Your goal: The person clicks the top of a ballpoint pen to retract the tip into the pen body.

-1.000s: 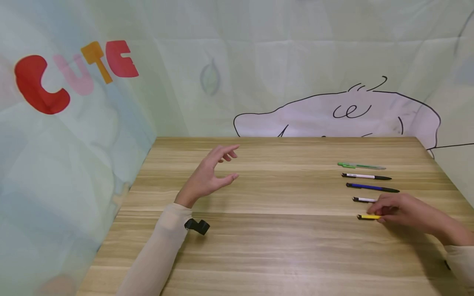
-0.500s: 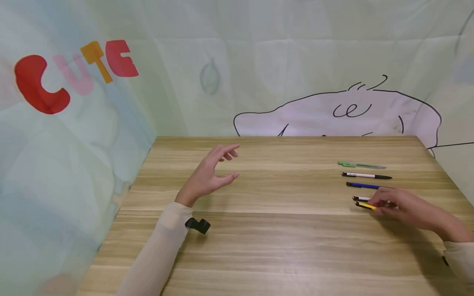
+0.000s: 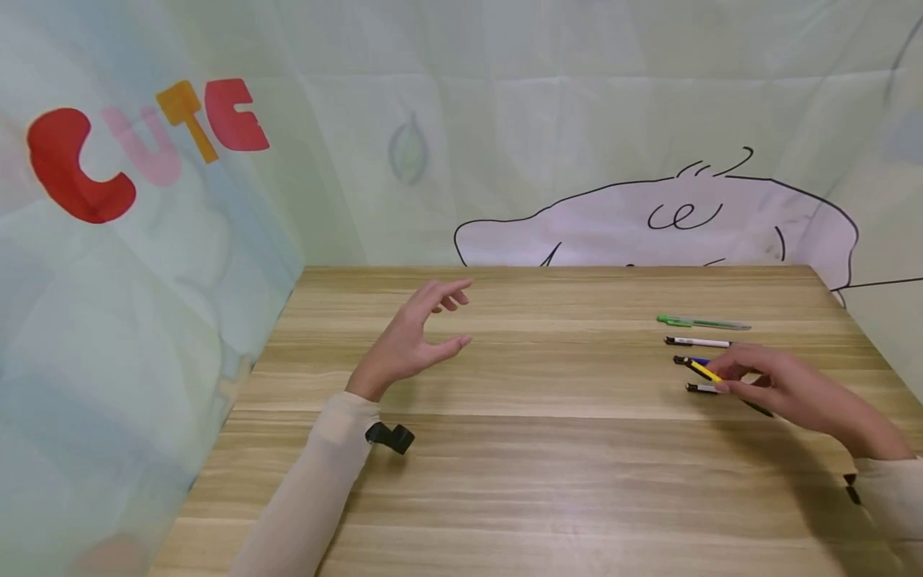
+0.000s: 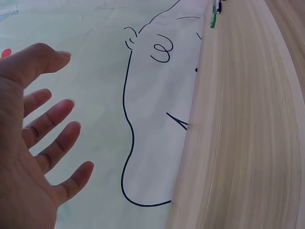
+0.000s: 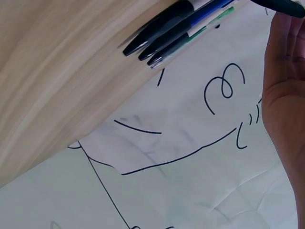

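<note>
My right hand [image 3: 796,393] pinches a yellow pen [image 3: 705,372], raised and tilted across the row of pens. Its black tip end pokes out below the fingers, and in the right wrist view a dark pen end [image 5: 281,5] shows by the hand. Under and beside it lie a blue pen [image 3: 699,360], partly covered, and a white pen [image 3: 703,388] whose far end is hidden. Farther back are another white pen [image 3: 699,342] and a clear green pen [image 3: 703,324]. My left hand [image 3: 404,340] hovers over the table's left side, fingers apart, holding nothing.
The wooden table [image 3: 548,481] meets a printed cloth backdrop [image 3: 505,144] at its back edge. Another cloth side [image 3: 180,280] with coloured letters stands along the left. A small black device [image 3: 391,437] sits on the left sleeve.
My right hand has lifted the yellow pen from the front of the row and carried it away from me, over the white and blue pens. My left hand has barely shifted.
</note>
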A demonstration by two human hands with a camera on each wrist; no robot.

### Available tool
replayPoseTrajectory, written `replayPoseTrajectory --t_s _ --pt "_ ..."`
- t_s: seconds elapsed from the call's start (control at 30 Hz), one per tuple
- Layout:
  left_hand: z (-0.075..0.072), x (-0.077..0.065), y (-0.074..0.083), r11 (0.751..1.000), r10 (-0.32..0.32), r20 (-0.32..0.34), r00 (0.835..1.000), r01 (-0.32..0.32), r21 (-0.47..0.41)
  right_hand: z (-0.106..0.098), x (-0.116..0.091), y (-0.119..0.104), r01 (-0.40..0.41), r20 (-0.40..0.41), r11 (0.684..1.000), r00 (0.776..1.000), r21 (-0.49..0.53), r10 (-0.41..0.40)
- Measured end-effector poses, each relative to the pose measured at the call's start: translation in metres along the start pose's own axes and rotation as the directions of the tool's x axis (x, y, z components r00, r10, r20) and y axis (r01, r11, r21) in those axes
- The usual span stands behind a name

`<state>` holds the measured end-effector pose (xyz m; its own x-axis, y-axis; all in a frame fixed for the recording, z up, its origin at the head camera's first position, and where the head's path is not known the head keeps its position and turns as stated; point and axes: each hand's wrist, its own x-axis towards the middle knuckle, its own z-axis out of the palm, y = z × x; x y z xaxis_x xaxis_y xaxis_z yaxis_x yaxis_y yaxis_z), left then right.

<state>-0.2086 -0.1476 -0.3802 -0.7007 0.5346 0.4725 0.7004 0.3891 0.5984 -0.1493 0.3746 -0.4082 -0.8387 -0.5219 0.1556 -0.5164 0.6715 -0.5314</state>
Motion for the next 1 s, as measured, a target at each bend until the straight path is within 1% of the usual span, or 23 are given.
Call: replayPoseTrajectory --t_s 0.2,0.4,0.57,0.7,0.83,1.0 --pt "0.004 0.005 0.002 1.0 0.01 -0.007 1.0 -0.01 -0.012 -0.001 0.01 -0.008 -0.027 -0.044 0.998 0.999 0.061 0.029" --pt "0.007 0.012 0.005 0.999 0.016 -0.012 1.0 -0.016 -0.031 -0.003 0.02 -0.017 0.024 -0.073 0.996 0.997 0.082 -0.018" --pt "0.009 0.018 0.008 0.998 0.04 -0.014 0.999 -0.041 -0.037 -0.005 0.03 -0.027 0.025 -0.083 0.995 0.996 0.097 -0.017" --pt "0.011 0.022 0.009 0.998 0.048 -0.009 0.999 -0.049 -0.033 -0.004 0.039 -0.032 0.033 -0.106 0.993 0.994 0.11 -0.022" --pt "0.013 0.027 0.011 0.998 0.051 -0.007 0.999 -0.052 -0.031 -0.004 0.045 -0.039 0.028 -0.101 0.99 0.995 0.138 -0.014" --pt "0.016 0.033 0.015 0.997 0.068 -0.012 0.998 -0.068 -0.04 -0.005 0.053 -0.047 -0.011 -0.084 0.988 0.996 0.156 0.025"
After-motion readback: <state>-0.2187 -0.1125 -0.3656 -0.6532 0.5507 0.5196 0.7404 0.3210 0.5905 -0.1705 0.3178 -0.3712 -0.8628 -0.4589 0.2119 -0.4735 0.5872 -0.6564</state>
